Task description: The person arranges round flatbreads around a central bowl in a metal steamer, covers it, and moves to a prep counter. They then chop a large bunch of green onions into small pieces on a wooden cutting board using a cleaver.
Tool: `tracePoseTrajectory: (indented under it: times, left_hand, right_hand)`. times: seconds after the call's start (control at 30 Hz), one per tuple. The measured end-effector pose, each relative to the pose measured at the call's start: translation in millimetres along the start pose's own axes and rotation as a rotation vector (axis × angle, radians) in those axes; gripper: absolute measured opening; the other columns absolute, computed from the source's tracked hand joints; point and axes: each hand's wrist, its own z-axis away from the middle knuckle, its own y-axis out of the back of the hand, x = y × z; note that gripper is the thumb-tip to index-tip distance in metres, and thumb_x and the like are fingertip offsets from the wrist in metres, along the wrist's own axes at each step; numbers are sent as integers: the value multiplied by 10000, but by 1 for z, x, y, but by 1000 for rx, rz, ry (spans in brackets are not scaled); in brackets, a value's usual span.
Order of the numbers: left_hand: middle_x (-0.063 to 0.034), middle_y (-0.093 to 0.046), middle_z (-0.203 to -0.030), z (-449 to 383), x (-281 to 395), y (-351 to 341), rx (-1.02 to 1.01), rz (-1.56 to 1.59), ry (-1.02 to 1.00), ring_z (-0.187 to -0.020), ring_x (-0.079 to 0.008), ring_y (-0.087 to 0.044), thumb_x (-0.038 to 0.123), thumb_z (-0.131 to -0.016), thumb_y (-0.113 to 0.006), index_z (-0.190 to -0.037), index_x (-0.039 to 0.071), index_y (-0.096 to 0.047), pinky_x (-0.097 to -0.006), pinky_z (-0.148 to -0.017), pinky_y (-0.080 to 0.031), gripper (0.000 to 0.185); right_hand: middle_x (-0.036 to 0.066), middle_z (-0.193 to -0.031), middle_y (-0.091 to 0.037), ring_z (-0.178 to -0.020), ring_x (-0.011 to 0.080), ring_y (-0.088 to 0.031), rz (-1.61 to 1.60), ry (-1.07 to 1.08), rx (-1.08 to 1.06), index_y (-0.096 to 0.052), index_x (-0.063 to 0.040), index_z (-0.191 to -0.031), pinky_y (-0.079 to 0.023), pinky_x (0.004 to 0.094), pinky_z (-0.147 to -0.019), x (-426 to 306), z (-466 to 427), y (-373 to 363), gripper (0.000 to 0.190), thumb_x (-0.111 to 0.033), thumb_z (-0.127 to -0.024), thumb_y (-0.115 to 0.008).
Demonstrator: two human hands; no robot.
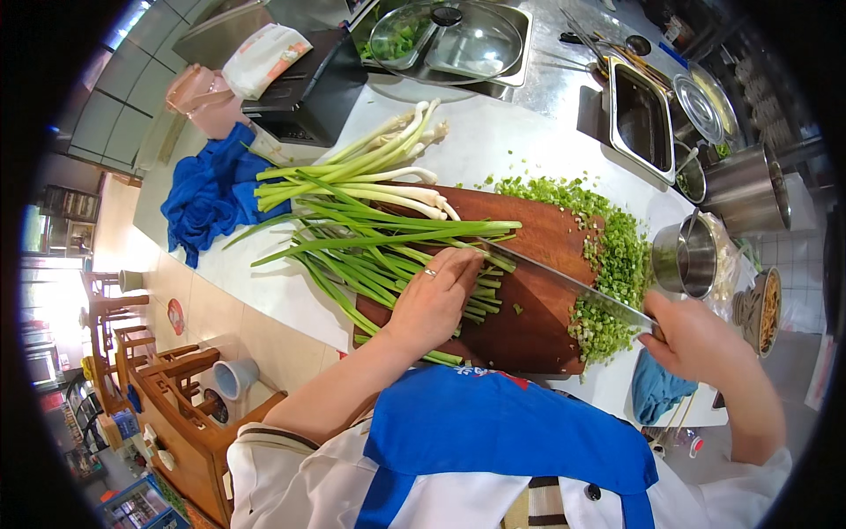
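On a brown wooden cutting board (pixel 538 330) lies a bunch of green onion stalks (pixel 357 258). My left hand (pixel 436 291), with a ring on one finger, presses down on the stalks. My right hand (pixel 694 334) grips the handle of a long kitchen knife (pixel 575 284), whose tip reaches the stalks beside my left fingers. Chopped green onion (pixel 618 251) is heaped along the board's right and far edges and spills onto the white counter. More green onions with white ends (pixel 396 145) lie at the board's far left, partly on the counter.
A blue cloth (pixel 211 192) lies on the counter at left. Steel pots (pixel 694 258) and a deep rectangular steel pan (pixel 641 125) stand at right. Beyond the board is a glass lid (pixel 446 46) over steel pans. A teal cloth (pixel 661 390) is near my right forearm.
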Motion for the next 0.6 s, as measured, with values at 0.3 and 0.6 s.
tracePoseTrajectory:
  times: [0.3,0.6]
  left_hand:
    - [-128,-542,-1108,-4,6,3,159,-149,50,-1027,-347,-510,3,-777,-675,-1189,69,-607,-438,-921,-432,423]
    - [-98,-600,-995,-23,-18,11,177,-3,90,-983,-328,-536,-27,-753,-691,-1018,75,-656,-414,-864,-456,286]
  right_hand:
    - [163,-609,-575,-636,403,-577,-268,-31,228,-478,-21,-865,-416,435,-585,9,39,-21,227,-94,-835,-691]
    - [175,-619,-587,-626,402,-592,-267,-57,328,-467,-11,-868,-415,447,-550,5,12,-29,229,-80,-840,-684]
